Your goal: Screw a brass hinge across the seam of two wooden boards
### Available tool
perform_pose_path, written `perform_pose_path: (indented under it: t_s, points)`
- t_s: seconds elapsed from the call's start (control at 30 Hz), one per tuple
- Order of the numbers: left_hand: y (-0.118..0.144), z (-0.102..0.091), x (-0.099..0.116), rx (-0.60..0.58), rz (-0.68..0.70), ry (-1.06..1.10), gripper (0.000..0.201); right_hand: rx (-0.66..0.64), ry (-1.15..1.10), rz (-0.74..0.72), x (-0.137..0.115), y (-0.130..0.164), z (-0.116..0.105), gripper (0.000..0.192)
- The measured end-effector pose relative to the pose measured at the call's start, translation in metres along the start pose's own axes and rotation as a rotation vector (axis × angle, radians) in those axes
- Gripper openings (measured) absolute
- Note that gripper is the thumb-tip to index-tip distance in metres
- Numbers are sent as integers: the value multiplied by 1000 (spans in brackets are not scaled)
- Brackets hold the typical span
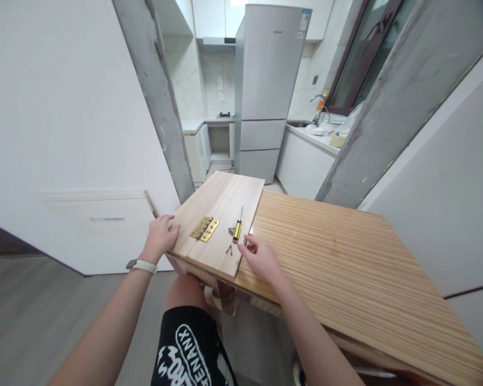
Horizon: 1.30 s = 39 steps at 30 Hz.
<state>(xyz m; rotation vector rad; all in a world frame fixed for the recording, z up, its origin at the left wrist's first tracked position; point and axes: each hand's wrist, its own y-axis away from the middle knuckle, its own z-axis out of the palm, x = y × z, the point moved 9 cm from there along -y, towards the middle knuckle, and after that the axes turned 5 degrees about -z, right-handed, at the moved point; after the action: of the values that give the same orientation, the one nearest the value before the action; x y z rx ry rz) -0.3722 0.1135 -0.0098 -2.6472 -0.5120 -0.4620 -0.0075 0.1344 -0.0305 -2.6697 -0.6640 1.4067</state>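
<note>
Two hands, mine, well apart: my left hand (pixel 161 236), thumb parted from fingers, at the left edge of the boards; my right hand (pixel 260 256), fingers curled, by their right edge, whether gripping anything I cannot tell. Two pale boards (pixel 241 187), side by side, on the left part of one striped wooden table (pixel 330 257). One brass hinge (pixel 205 229), spread flat across their seam. One yellow-and-black screwdriver (pixel 237 228), right of the hinge, tip to the far side. Two loose screws (pixel 231 250), nearer me; more beside the screwdriver handle, too bunched to count. One watch (pixel 141 265), on my left wrist.
</note>
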Motion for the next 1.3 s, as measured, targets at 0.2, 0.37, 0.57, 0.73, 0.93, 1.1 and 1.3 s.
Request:
perform_pose_path:
  t_s: [0.2,0.37,0.57,0.73,0.93,1.1,1.3]
  points:
    - [113,-17,147,28,331,382,13,184,44,-23,16,30,-35,28]
    - [207,14,261,-290,678,458,15,249,423,-52,33,62,-74,22]
    - [224,47,287,-291,666,404,17,257,637,-102,43,90,-87,20]
    - [226,48,286,-339,664,431,21,247,657,-76,39,91,-85,21]
    - [187,11,247,-288,570,543,24,266,632,-78,40,91,-89,22]
    - [88,-20,132,-62,237,389,24,276,438,-100,31,88,-82,26]
    - [-9,-14,-11,-37,-99,46,48,154,189,-140,-11,77,-26,40]
